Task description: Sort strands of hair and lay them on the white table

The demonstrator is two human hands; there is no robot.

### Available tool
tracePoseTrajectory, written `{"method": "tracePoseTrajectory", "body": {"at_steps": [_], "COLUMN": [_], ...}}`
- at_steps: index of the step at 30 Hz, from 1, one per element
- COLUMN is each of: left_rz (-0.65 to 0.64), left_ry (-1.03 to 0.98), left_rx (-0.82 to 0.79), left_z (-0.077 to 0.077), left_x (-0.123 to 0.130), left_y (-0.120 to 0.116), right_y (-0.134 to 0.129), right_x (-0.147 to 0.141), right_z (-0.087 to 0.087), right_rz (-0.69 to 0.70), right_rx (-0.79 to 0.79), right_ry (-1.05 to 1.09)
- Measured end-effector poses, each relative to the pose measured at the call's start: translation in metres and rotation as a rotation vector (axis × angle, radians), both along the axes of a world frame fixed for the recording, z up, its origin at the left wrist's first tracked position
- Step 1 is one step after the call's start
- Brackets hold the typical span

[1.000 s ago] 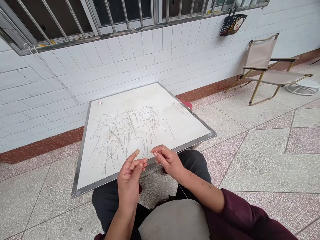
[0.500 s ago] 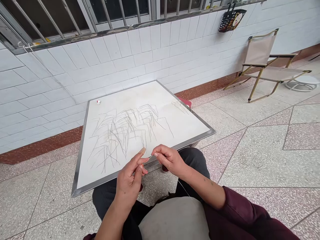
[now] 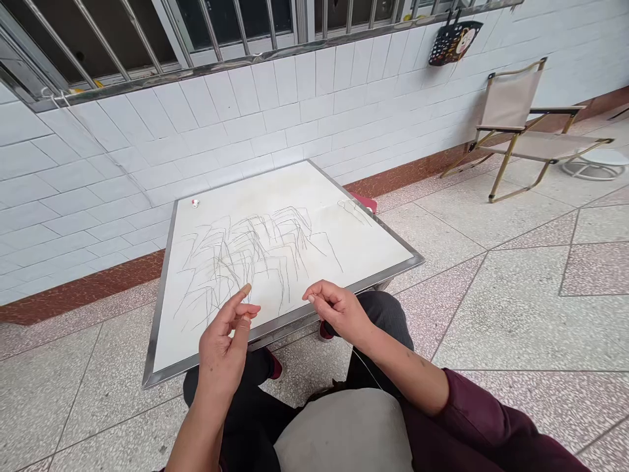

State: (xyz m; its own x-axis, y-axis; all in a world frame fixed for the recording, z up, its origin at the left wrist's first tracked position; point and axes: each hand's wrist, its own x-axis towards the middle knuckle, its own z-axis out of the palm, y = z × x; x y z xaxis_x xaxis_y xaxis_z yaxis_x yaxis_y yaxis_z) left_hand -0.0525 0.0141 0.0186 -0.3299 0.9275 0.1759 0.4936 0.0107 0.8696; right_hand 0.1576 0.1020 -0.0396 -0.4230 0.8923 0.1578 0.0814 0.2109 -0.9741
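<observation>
Many thin dark bent wires (image 3: 282,257) lie spread over the white table (image 3: 285,187). Over the table's near left edge is my left hand (image 3: 226,341), its thumb pressed toward the fingers; whatever lies between them is too small to make out. My right hand (image 3: 339,311) is pinched above the near edge, apart from the left one. A thin pale strand (image 3: 366,367) hangs below my right wrist and runs down to my lap. What sits between the right fingertips is too fine to tell.
A small red and white object (image 3: 195,203) lies at the table's back left corner. Beyond the table stands a tiled wall with a barred window. A folding chair (image 3: 511,131) and a round stool (image 3: 594,160) are at the right; a black basket (image 3: 455,42) hangs on the wall.
My left hand has moved left, away from my right hand, so the two are now well apart. My right hand has barely moved.
</observation>
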Motion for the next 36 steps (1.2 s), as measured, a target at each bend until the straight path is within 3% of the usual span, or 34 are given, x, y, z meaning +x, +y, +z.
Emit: {"method": "tracePoseTrajectory", "body": {"at_steps": [4,7,11,14,22,36], "left_rz": [-0.133,-0.251,-0.283,-0.345,-0.484,-0.379], "left_ry": [0.275,0.512,0.693,0.795,0.899,0.976], "left_rx": [0.064,0.219,0.427,0.463,0.459,0.458], "left_z": [0.006,-0.001,-0.015,-0.019,-0.021,-0.026], "left_x": [0.018,0.033,0.040,0.037,0.029,0.018], "left_y": [0.005,0.011,0.017,0.017,0.013,0.006], "right_y": [-0.004,-0.005,-0.006,-0.006,-0.008,-0.003], "right_x": [-0.002,-0.003,-0.003,-0.003,-0.005,-0.005], "right_z": [0.004,0.006,0.007,0.007,0.007,-0.002], "right_rz": [0.010,0.016,0.024,0.037,0.092,0.005], "right_rx": [0.012,0.015,-0.004,-0.029,0.002,0.018], "right_ry": [-0.009,-0.010,-0.013,-0.006,-0.007,-0.089]}}
